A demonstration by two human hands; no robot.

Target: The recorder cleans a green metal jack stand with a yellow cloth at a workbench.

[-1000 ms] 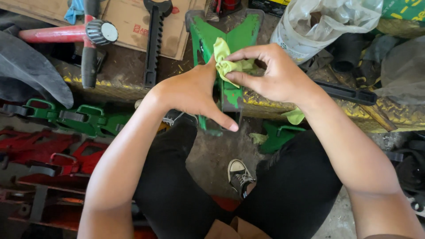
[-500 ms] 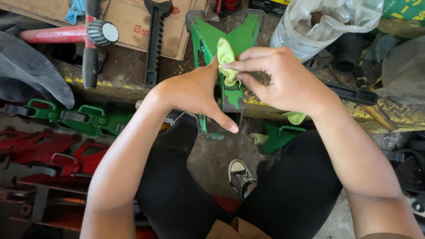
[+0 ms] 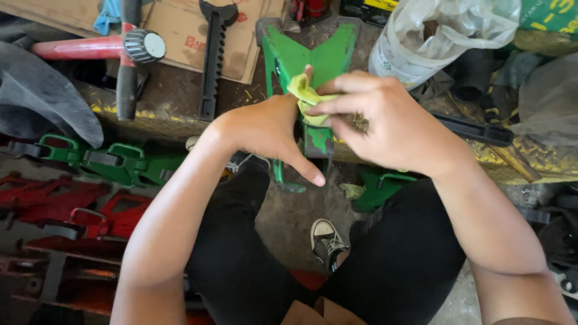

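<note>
You are looking down at a worn, yellow-edged workbench point(image 3: 162, 114), its brown top scuffed and flecked with paint. On its far left lies flattened cardboard point(image 3: 180, 24), with a black toothed bar point(image 3: 211, 60) across it and a red-handled tool point(image 3: 78, 47) just beside that. To the bench's far right sits a clear plastic bag point(image 3: 445, 36), with dark clutter past it. Below the bench's front edge, to the left, green metal stands point(image 3: 102, 161) lie on the ground, with red stands point(image 3: 66, 204) nearer you. The concrete floor point(image 3: 289, 210) under the bench edge is dusty and grey, in even daylight.
</note>
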